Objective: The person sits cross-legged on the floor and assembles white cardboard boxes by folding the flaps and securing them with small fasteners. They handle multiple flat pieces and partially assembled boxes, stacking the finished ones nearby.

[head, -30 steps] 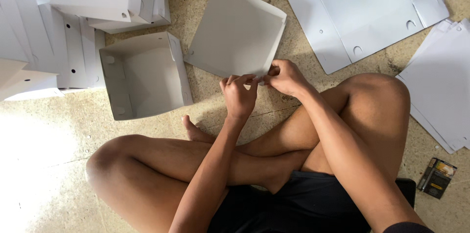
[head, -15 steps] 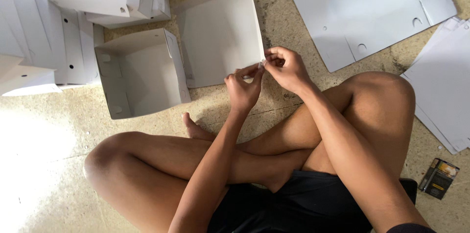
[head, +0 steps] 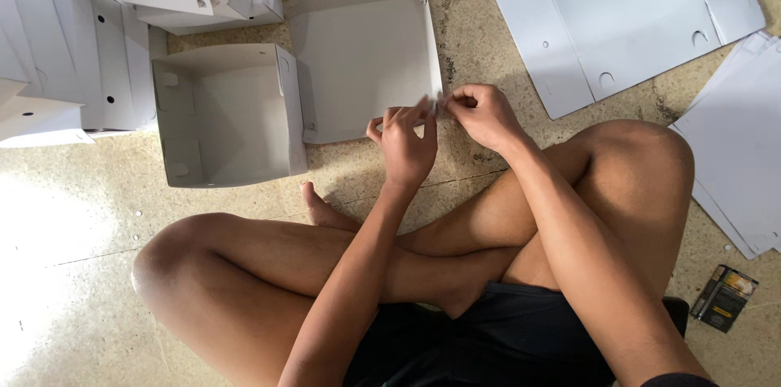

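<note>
White box lid (head: 362,61) lies flatter than before; left hand (head: 404,145) and right hand (head: 480,114) fingers pinch its near edge beside open box (head: 224,114).

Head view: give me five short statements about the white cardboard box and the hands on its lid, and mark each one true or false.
1. Both hands pinch the near right corner of the white cardboard box's open lid. True: the left hand and the right hand meet at that corner.
2. The open white cardboard box is filled with paper. False: its inside shows only bare white walls and bottom.
3. A flat white cardboard sheet with holes lies on the floor at the upper right. True.
4. The small dark packet lies inside the box. False: it lies on the floor at the lower right, beside the person's knee.
5. The person stands. False: the person sits cross-legged on the floor.
</note>
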